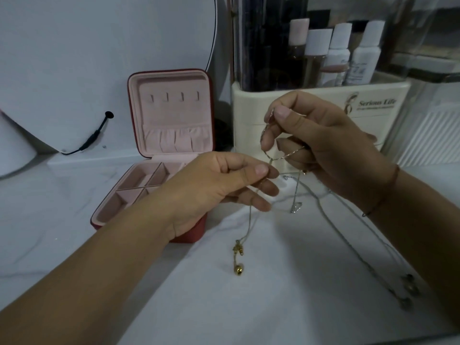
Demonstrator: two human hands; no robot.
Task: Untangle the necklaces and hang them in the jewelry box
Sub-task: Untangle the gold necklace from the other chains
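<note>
Both hands are raised a little apart, each pinching tangled chain. The left hand (219, 185) nips the gold necklace (249, 220) between thumb and forefinger, and it runs down to a gold bead (239, 269) below that hand. The right hand (318, 145), held higher, pinches a loop. A silver necklace (296, 207) trails under the right wrist. The open jewelry box (171, 115) stands just behind the left hand.

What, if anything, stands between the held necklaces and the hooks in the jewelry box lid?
Nothing visible: the jewelry box lid stands open, its four hooks bare. The necklaces, pinched by left hand and right hand, hang right of it.
</note>
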